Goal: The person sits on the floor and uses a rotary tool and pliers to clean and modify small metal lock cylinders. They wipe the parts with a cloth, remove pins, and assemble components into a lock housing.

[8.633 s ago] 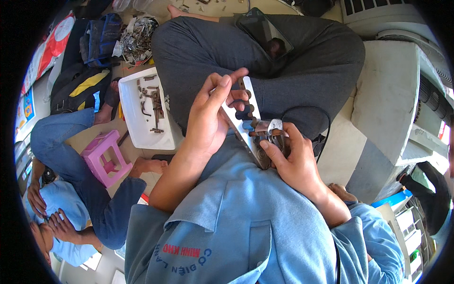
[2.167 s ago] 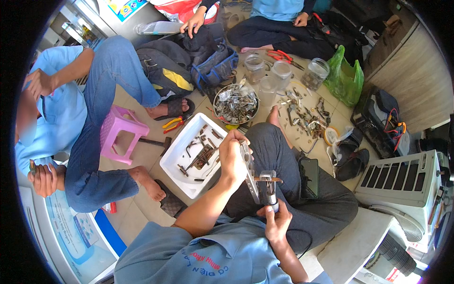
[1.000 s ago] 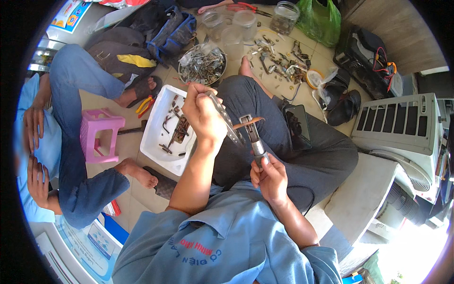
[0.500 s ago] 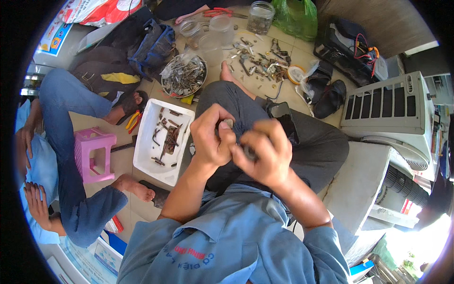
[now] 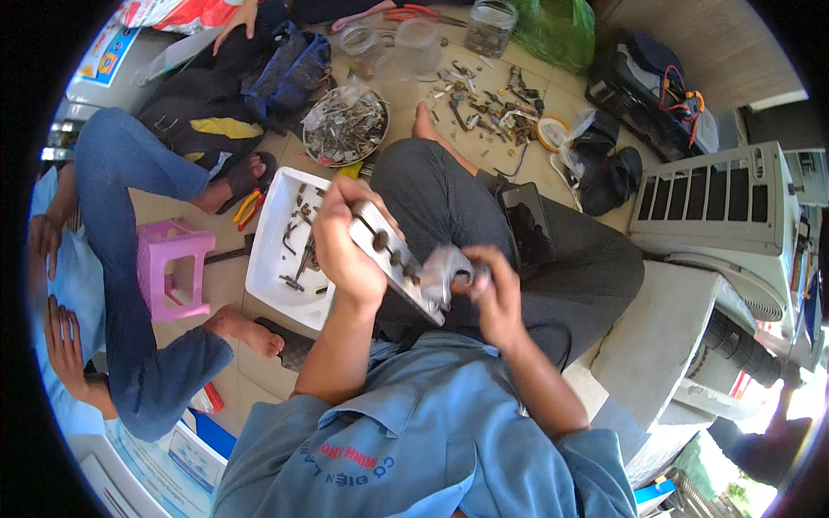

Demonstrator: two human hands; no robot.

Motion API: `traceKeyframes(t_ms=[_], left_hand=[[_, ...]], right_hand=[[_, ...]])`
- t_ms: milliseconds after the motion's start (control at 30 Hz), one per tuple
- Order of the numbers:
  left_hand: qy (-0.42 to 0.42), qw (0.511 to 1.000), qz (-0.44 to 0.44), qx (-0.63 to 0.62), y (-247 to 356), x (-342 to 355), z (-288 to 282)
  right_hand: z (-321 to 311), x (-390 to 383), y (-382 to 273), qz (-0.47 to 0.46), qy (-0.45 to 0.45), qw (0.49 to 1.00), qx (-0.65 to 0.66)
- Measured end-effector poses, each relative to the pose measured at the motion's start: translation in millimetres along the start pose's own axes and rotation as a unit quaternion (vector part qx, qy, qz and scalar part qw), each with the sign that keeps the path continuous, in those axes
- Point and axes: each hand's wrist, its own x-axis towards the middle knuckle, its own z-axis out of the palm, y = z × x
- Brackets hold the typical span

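Note:
Above my lap, my left hand (image 5: 345,250) is closed around a flat silvery metal bar (image 5: 380,250) with a row of dark round holes, like the bar of a pipe flaring tool. The bar slants down toward my right hand (image 5: 496,298). That hand is closed on a grey metal clamp piece (image 5: 445,272), like a flaring yoke, smeared by motion. The clamp meets the bar's lower end; whether it is fitted onto the bar I cannot tell. A black phone (image 5: 527,223) lies on my right thigh.
Left of my arm stands a white tray (image 5: 259,259) with dark metal pieces. A bowl of small metal parts (image 5: 345,129), clear jars (image 5: 490,30) and scattered parts lie ahead. A pink stool (image 5: 177,242) and a seated person (image 5: 78,337) are left; an air-conditioner unit (image 5: 704,194) is right.
My hands were close together with a greyish thing hardly visible; now the bar and clamp show, and the right hand is lower. Another person's hand has appeared at the upper left.

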Motion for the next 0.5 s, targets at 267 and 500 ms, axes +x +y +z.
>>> traceKeyframes(t_ms=[267, 500], left_hand=[[0.086, 0.926, 0.288, 0.229, -13.6, 20.1, 18.5], [0.064, 0.854, 0.378, 0.351, -27.1, 28.7, 21.0]], right_hand=[[31.1, -26.5, -3.1, 0.016, 0.154, 0.981, -0.115], [28.5, -15.3, -38.5, 0.265, 0.131, 0.915, 0.275]])
